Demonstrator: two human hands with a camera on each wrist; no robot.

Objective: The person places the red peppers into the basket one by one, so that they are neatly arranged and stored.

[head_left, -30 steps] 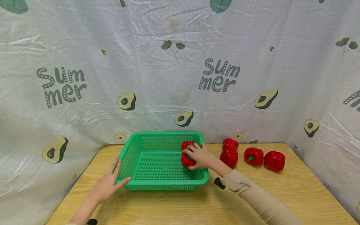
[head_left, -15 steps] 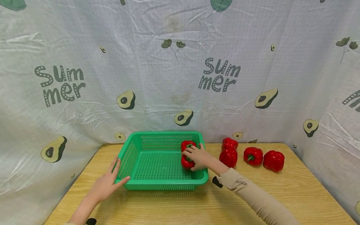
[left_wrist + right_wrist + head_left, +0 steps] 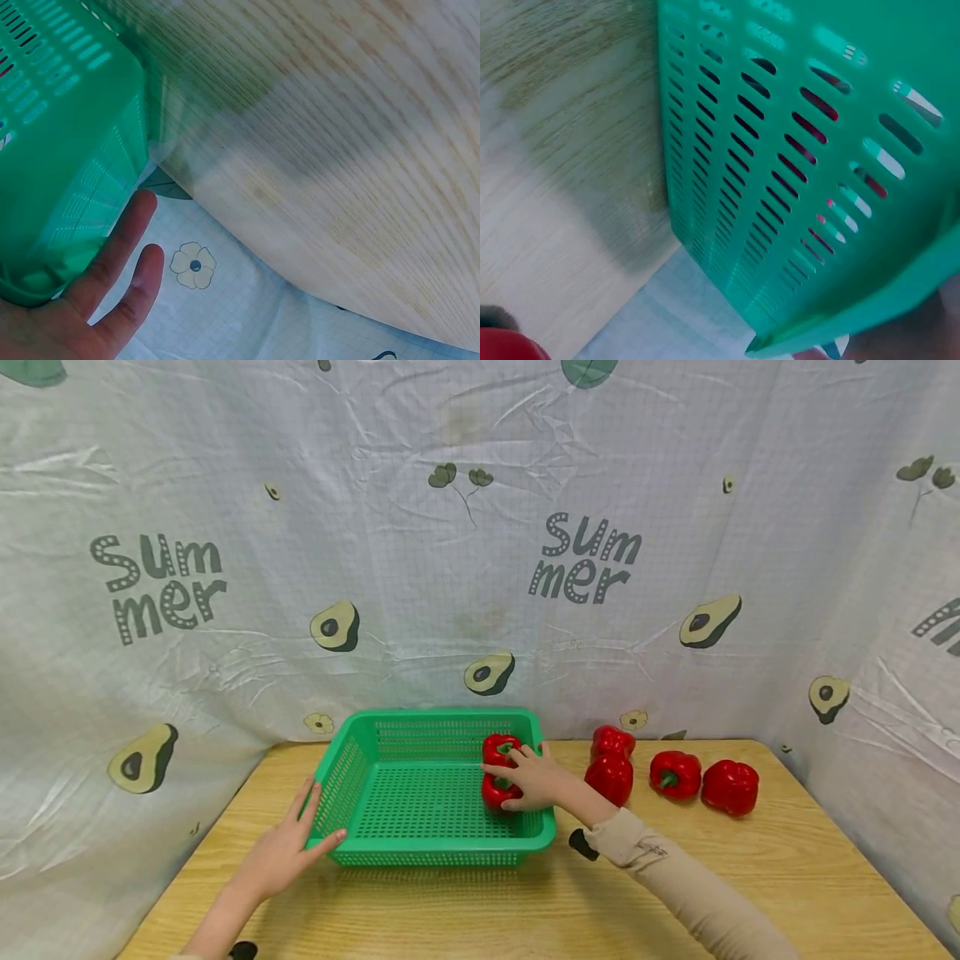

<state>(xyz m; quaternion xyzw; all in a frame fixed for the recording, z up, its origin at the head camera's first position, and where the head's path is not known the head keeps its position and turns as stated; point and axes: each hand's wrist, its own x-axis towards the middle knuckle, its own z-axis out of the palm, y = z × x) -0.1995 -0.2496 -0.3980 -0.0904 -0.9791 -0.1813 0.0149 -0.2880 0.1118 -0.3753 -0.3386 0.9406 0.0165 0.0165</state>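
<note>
In the head view, a green perforated plastic basket (image 3: 427, 845) sits on the table with two red bell peppers inside, against its right wall. My right hand (image 3: 540, 779) reaches over the right rim. Its thumb and fingers span the nearer bell pepper (image 3: 495, 795), whose green stem shows between them. Just behind it stands the farther bell pepper (image 3: 495, 747), partly covered by the fingers. My left hand (image 3: 283, 852) rests at the basket's left front corner, fingers straight along the outer side and thumb on the front rim. The right wrist view shows mostly the basket wall (image 3: 727, 150).
To the right of the basket, a bell pepper (image 3: 609, 779) stands before another bell pepper (image 3: 612, 742). Farther right lie a bell pepper with its stem forward (image 3: 675, 775) and one more bell pepper (image 3: 731, 788). A printed cloth (image 3: 420, 568) hangs behind the wooden table (image 3: 787, 877).
My right hand's thumb and fingers have shifted slightly on the nearer bell pepper, and more of the farther pepper's stem shows. The left hand stays at the basket's corner.
</note>
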